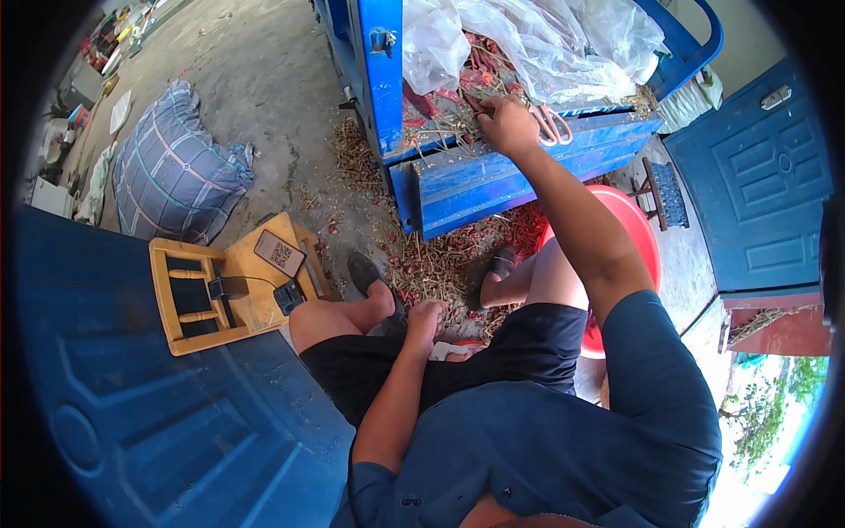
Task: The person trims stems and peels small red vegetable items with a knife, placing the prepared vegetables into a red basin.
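Observation:
On the bed of a blue cart (519,172), my right hand (510,126) reaches into a layer of dried red chilies (422,104) and dry stems. Its fingers are drawn together among them; whatever they pinch is too small to make out. Close beside that hand, a pair of scissors with pink handles (553,128) lies at the cart's edge, its blades mostly hidden. Down between my knees, my left hand (425,324) is closed, fingers curled inward, and anything inside it is hidden.
Clear plastic sheeting (546,44) covers the cart's load. A red basin (647,238) stands by my right leg. Stems and chilies (431,264) litter the floor. To the left are a wooden chair (189,295) bearing a QR-code card (280,253) and a plaid sack (176,167).

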The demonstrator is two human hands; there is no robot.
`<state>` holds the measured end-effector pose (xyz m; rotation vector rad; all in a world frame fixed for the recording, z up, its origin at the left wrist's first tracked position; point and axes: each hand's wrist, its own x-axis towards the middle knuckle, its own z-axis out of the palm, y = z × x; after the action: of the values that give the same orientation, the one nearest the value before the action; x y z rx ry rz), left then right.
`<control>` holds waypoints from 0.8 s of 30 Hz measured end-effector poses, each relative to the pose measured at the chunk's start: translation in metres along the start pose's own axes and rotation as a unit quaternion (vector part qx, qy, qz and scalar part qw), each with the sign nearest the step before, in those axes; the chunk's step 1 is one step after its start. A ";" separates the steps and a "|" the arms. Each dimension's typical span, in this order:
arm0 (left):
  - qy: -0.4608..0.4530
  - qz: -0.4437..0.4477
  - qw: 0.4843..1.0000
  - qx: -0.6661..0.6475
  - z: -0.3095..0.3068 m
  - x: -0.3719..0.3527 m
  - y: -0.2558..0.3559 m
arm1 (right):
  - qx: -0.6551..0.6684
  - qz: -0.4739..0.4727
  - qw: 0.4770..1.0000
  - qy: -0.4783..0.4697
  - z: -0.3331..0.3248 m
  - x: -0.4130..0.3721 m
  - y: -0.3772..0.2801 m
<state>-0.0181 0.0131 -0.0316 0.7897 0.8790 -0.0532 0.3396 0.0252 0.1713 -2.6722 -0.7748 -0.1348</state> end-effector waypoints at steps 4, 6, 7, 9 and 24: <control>-0.011 0.004 1.000 0.012 0.006 0.008 -0.006 | -0.015 -0.052 0.998 -0.038 -0.009 -0.012 0.008; -0.012 0.002 1.000 0.011 0.009 0.012 -0.009 | 0.009 -0.091 0.995 -0.032 -0.013 -0.032 0.017; -0.024 -0.002 1.000 0.005 0.010 0.013 -0.010 | 0.038 -0.120 0.992 0.007 -0.013 -0.043 0.023; -0.036 -0.009 0.999 0.003 0.011 0.011 -0.012 | 0.061 -0.140 0.988 -0.020 -0.022 -0.065 0.035; -0.007 -0.008 0.997 0.082 0.016 -0.011 -0.012 | 0.183 0.056 0.981 -0.008 -0.040 -0.083 0.062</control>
<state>-0.0183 -0.0089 -0.0252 0.9347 0.8749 -0.1468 0.3032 -0.0798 0.1738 -2.3593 -0.5872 0.0544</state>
